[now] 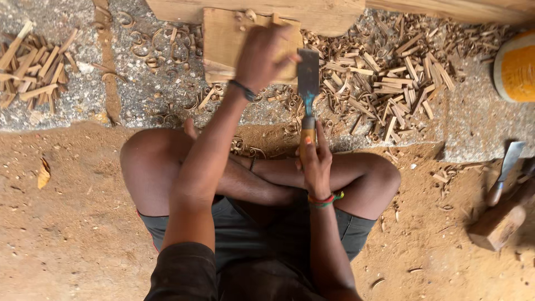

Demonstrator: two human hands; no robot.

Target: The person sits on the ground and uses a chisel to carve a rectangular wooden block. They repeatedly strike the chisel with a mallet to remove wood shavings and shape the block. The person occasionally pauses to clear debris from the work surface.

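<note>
two hands (262, 58), chisel (307, 89), wood block (223, 42)

A chisel (307, 92) is seen with a dull grey metal blade, stained blue near the neck, and a smooth yellowish wooden handle. The wooden block (228, 44) is pale and matt, with a planed, fairly smooth face. Curled wood shavings (384, 72) and splintered wooden chips (36, 67) look dry and rough. The concrete slab (139, 95) is grey, coarse and gritty. The floor (67, 223) is covered with fine, powdery reddish dust. Dark matt cloth is worn as shorts (251, 234). A second chisel (504, 170) shows a duller metal blade beside a rough wooden mallet (499, 223).
</note>
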